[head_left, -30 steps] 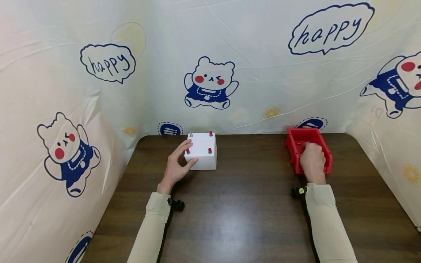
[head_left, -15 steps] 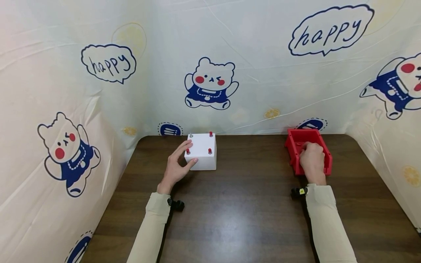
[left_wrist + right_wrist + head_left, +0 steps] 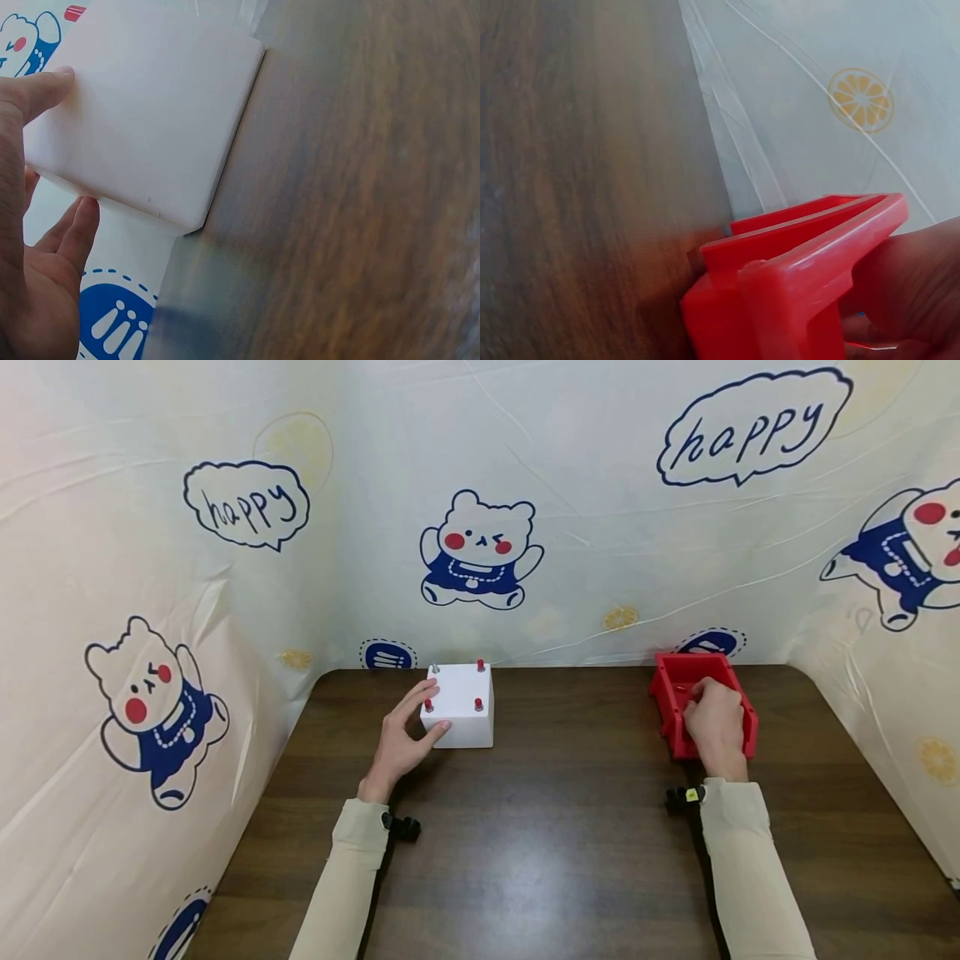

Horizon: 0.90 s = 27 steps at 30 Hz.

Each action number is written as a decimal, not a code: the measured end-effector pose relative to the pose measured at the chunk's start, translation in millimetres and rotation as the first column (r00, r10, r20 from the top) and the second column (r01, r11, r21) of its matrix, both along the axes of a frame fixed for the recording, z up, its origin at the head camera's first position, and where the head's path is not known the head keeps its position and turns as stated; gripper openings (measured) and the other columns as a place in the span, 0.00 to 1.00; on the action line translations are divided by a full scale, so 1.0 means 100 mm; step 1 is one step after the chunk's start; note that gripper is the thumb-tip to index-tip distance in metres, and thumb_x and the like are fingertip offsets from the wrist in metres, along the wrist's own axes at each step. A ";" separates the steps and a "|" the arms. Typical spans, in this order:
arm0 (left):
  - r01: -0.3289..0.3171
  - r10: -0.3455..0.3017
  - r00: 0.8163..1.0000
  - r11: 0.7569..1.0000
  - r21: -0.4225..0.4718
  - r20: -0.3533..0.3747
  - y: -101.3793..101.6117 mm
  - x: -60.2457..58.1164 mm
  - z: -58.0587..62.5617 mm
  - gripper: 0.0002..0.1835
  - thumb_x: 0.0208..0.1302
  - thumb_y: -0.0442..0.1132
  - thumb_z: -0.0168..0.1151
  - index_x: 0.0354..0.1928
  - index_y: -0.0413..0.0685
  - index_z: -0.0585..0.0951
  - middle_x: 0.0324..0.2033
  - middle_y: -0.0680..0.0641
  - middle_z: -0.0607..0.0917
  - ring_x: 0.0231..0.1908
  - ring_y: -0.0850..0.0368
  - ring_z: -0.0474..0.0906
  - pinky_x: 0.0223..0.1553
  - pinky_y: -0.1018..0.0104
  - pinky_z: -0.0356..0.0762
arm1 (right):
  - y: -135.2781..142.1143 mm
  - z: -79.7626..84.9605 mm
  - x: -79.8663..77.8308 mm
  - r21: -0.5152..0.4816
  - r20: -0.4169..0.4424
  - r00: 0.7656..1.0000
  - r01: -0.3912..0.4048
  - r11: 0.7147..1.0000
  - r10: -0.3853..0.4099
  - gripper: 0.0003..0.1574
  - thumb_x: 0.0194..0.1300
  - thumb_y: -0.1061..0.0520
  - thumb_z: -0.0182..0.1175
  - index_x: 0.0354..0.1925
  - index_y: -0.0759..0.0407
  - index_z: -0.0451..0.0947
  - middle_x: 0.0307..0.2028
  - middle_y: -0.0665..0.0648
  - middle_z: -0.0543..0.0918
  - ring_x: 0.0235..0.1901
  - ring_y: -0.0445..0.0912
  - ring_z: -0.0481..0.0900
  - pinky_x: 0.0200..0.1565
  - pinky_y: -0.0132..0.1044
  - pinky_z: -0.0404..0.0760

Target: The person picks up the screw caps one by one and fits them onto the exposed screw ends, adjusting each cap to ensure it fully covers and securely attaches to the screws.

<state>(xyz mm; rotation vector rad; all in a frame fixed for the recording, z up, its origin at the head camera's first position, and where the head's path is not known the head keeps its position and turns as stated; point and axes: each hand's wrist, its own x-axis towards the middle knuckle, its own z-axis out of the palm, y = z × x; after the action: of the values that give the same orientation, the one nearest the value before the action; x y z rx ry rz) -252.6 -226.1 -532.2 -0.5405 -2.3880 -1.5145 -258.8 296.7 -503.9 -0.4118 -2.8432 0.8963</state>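
Observation:
A white box (image 3: 459, 710) stands at the back of the table. On its top, three small posts carry red caps (image 3: 478, 704), and the back-left metal post (image 3: 435, 668) is bare. My left hand (image 3: 401, 743) holds the box at its left side, thumb on the front face and fingers along the left side. In the left wrist view the thumb (image 3: 52, 90) lies against the smooth white face. My right hand (image 3: 714, 727) is down inside a red bin (image 3: 662, 697), fingers curled. Its fingertips are hidden, so whatever it may pinch cannot be made out.
The brown wooden table (image 3: 540, 827) ends at a printed cloth (image 3: 570, 568) hanging behind and at both sides. The bin's raised walls (image 3: 817, 251) surround the right hand. Dark wrist cameras (image 3: 405, 828) sit by both cuffs.
My right hand has shifted slightly right and back inside the red bin. My left hand and the white box stay where they were.

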 end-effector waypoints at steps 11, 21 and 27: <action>0.018 -0.018 1.000 1.000 0.024 0.006 0.12 0.19 0.31 0.31 0.66 0.29 0.73 0.71 0.38 0.78 0.77 0.37 0.72 0.77 0.37 0.67 0.72 0.28 0.66 | 0.01 0.09 0.01 -0.036 -0.018 1.000 -0.012 0.999 0.011 0.20 0.74 0.64 0.54 0.57 0.74 0.80 0.53 0.78 0.82 0.47 0.69 0.82 0.52 0.66 0.86; 0.000 0.000 1.000 1.000 0.018 0.004 0.02 -0.02 0.01 0.33 0.66 0.32 0.75 0.73 0.47 0.78 0.78 0.45 0.71 0.78 0.42 0.66 0.73 0.30 0.66 | -0.01 0.18 0.01 -0.058 -0.029 1.000 0.001 0.998 -0.002 0.22 0.72 0.66 0.53 0.60 0.72 0.81 0.58 0.77 0.81 0.53 0.71 0.78 0.55 0.69 0.84; 0.004 -0.004 1.000 1.000 0.009 0.000 0.01 0.00 0.00 0.32 0.66 0.36 0.75 0.72 0.55 0.79 0.78 0.51 0.72 0.78 0.47 0.67 0.73 0.33 0.69 | -0.03 0.20 0.02 -0.054 -0.040 0.999 0.016 0.998 -0.018 0.22 0.74 0.65 0.51 0.60 0.69 0.82 0.59 0.76 0.82 0.55 0.71 0.80 0.58 0.70 0.82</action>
<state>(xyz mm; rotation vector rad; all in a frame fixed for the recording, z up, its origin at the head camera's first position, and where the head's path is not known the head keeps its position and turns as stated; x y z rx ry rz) -252.8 -225.3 -532.1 -0.5437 -2.3797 -1.5265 -257.2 294.1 -483.6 -0.4182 -2.7796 0.9689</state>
